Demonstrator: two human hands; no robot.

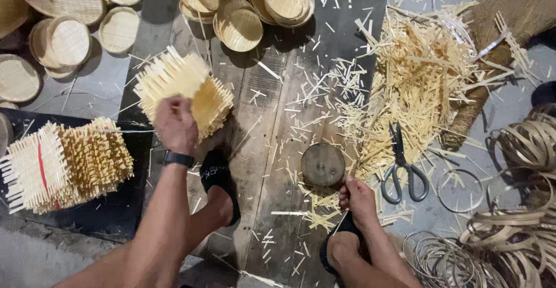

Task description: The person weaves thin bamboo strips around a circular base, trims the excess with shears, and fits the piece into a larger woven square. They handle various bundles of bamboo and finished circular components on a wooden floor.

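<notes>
Fingers of the left hand [175, 124] clamp a square woven bamboo mat [184, 89] with loose strip ends, at ten o'clock of the plank floor [272, 149]. Right hand [358, 198], at five o'clock, closes around something beside the round wooden block [322, 164]; what it grips I cannot tell. Scissors [403, 167] lie at three o'clock on bamboo offcuts [417, 85]. Stacked mats [63, 163] sit at nine, round trays [240, 4] at twelve.
</notes>
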